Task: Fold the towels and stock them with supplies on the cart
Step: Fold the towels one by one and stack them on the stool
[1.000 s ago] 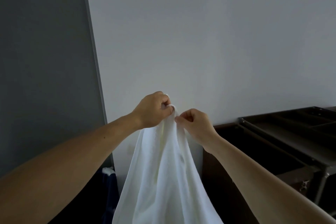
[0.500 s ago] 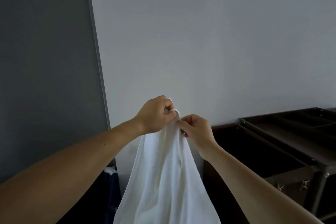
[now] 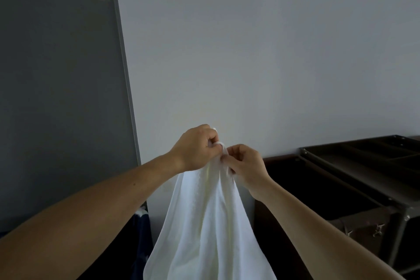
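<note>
In the head view, a white towel was held up before a pale wall, its top edge bunched between the two hands. The gathered edge was gripped by the curled fingers of the left hand. Just beside it, the same edge was pinched by the right hand. The rest of the towel hung straight down. A dark cart with a divided top tray was seen at the right, apart from the towel.

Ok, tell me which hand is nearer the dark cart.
Right. The right hand, pinching the white towel, is left of the cart; the left hand grips the towel farther left.
</note>
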Demonstrator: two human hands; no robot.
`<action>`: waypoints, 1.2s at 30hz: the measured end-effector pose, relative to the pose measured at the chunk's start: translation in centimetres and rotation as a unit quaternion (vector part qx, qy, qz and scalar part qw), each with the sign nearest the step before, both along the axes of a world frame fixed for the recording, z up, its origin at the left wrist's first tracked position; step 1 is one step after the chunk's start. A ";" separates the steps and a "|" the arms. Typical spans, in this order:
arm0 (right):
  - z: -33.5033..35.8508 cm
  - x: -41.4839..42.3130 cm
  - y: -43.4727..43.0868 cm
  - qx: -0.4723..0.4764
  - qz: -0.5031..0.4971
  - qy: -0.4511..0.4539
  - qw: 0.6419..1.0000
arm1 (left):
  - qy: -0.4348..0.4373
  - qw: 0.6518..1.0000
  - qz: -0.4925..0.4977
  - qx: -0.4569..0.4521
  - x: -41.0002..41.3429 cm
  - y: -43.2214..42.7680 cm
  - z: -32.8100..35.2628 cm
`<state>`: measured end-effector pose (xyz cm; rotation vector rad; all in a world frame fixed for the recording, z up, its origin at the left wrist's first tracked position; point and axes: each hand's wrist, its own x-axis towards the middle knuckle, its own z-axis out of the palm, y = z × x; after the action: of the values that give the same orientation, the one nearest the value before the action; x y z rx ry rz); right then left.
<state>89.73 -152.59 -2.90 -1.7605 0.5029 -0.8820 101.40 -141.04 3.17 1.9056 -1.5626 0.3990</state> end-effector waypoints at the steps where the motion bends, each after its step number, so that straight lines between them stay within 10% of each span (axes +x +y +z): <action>1: 0.0 -0.2 -0.2 0.027 0.020 0.001 0.999 | 0.001 1.000 0.008 -0.003 0.4 0.1 0.3; 10: -0.3 -2.7 -4.2 -0.149 -0.088 0.307 0.936 | 0.012 0.984 0.172 -0.040 5.4 -0.1 2.4; 16: -1.7 -8.0 -10.1 -0.031 -0.164 0.397 0.903 | 0.086 0.950 0.298 -0.029 11.6 2.3 0.4; 24: -1.8 -12.1 -11.3 -0.096 -0.038 0.295 0.950 | 0.123 0.945 0.304 -0.006 12.3 1.1 -1.2; 29: -1.1 -13.2 -9.8 -0.278 0.050 0.328 0.902 | 0.114 0.947 0.301 -0.003 12.3 0.1 -0.8; 36: -1.9 -14.0 -8.7 -0.229 0.096 0.384 0.889 | 0.100 0.951 0.291 -0.001 12.1 -0.8 -1.0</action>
<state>75.78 -161.32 -4.77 -2.5457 0.6352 -0.1162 113.52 -141.83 2.20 2.3070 -0.8484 0.4329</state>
